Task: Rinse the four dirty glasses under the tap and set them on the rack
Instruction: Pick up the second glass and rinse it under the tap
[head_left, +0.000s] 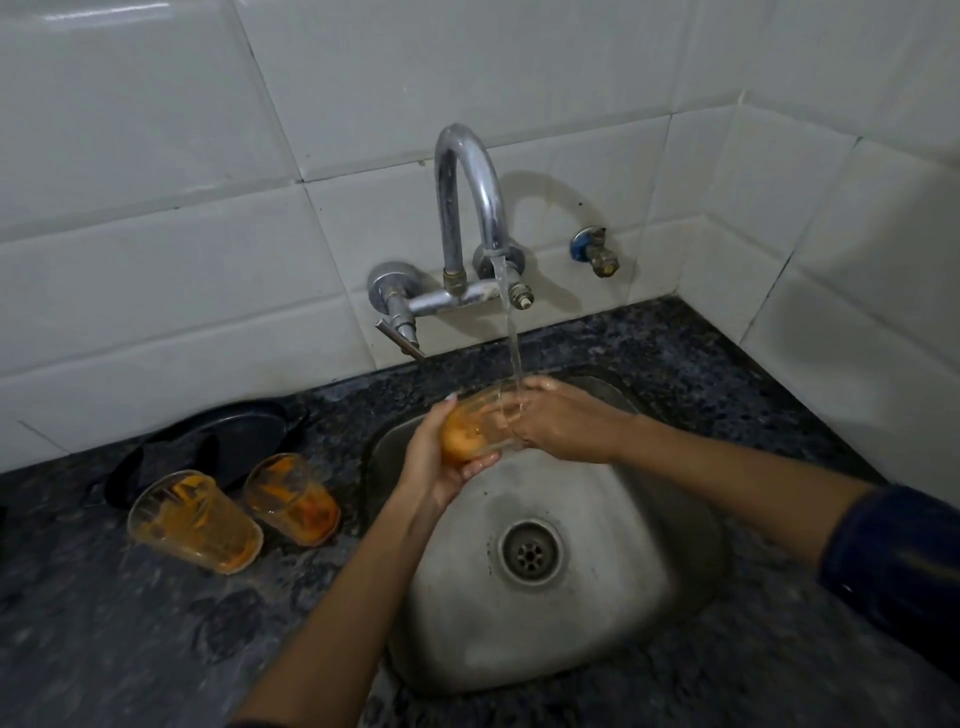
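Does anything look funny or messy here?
Yes. The two glasses on the dark counter, left of the sink, are streaked with orange gunk. The glass held in both hands under the running tap is orange at the bottom too. Nothing looks broken.

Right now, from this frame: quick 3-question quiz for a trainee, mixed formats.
1. True or false: the tap is running onto the glass held over the sink.
2. How many dirty glasses stand on the counter left of the sink?
3. Multiple choice: which hands hold the glass? A) left hand only B) right hand only C) both hands

Key
1. True; the stream lands by the glass's mouth.
2. Two, both streaked orange.
3. C; left hand cups the base, right hand is at the open end.
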